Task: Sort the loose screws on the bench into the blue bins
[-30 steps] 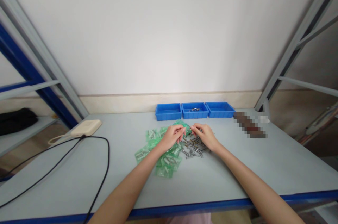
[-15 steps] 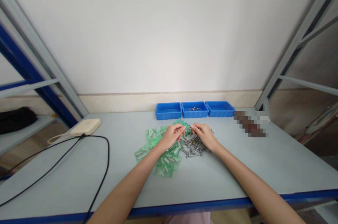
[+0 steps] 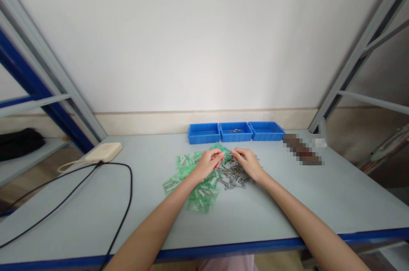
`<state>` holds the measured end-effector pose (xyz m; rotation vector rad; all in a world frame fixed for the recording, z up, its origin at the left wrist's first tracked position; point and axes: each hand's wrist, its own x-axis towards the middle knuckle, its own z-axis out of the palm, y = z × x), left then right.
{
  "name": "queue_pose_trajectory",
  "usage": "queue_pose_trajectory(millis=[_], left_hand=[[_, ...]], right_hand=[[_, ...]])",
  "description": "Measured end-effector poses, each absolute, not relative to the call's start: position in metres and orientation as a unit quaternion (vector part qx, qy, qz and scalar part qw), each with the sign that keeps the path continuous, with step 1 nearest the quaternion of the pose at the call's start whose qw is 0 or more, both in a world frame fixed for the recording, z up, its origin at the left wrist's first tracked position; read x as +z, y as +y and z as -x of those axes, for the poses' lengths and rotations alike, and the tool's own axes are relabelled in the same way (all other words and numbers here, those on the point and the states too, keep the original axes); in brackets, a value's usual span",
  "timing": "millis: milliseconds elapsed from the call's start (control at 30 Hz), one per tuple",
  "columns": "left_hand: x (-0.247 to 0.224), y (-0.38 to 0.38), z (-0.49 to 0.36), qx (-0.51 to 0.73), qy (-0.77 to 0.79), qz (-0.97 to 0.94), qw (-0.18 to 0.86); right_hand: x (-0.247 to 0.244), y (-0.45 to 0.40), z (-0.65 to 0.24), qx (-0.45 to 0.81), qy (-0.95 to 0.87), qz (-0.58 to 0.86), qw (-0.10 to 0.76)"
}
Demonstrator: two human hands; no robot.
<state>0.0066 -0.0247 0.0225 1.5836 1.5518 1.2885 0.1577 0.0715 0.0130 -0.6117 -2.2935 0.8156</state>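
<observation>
My left hand (image 3: 209,164) is closed in a pinch above the pile of green plastic bags (image 3: 200,194). What its fingertips hold, if anything, is too small to make out. My right hand (image 3: 247,162) pinches a small metal screw, its thin dark tip pointing left toward my left hand. Below the right hand lies a heap of loose metal screws (image 3: 234,181), mostly silver with some brass-coloured parts. Several of the green bags have silvery pieces showing inside. One brighter green bag (image 3: 227,157) lies behind the gap between my hands.
Three blue bins stand in a row along the wall: a left bin (image 3: 204,139), a middle bin (image 3: 236,137) with a few screws inside, and a right bin (image 3: 267,136). A white box (image 3: 105,152) and a black cable (image 3: 131,190) lie on the left. A blurred patch (image 3: 302,149) covers something at right.
My hands keep nearly the same pose and place. The view has shifted very slightly.
</observation>
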Motion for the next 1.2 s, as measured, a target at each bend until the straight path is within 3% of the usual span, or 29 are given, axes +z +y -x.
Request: queue_pose_trajectory(millis=[167, 400, 500, 600, 800, 1000, 1200], left_hand=[[0.021, -0.024, -0.007, 0.508, 0.568, -0.568, 0.312], [0.022, -0.025, -0.004, 0.476, 0.577, -0.597, 0.289], [0.016, -0.020, 0.003, 0.512, 0.574, -0.576, 0.276], [0.009, -0.015, 0.013, 0.540, 0.572, -0.553, 0.274], [0.008, -0.014, 0.021, 0.545, 0.575, -0.543, 0.279], [0.011, -0.017, 0.013, 0.528, 0.575, -0.555, 0.289], [0.008, -0.016, 0.012, 0.505, 0.585, -0.565, 0.289]], right_hand=[[0.011, 0.073, -0.157, 0.346, -0.845, 0.217, 0.345], [0.015, 0.071, -0.162, 0.391, -0.861, 0.186, 0.267], [0.020, 0.088, -0.157, 0.397, -0.854, 0.193, 0.275], [0.035, 0.117, -0.146, 0.324, -0.844, 0.272, 0.329], [0.054, 0.147, -0.141, 0.014, -0.840, 0.407, 0.359], [0.013, 0.133, -0.175, 0.092, -0.953, 0.210, 0.199], [-0.003, 0.125, -0.173, 0.087, -0.960, 0.204, 0.172]])
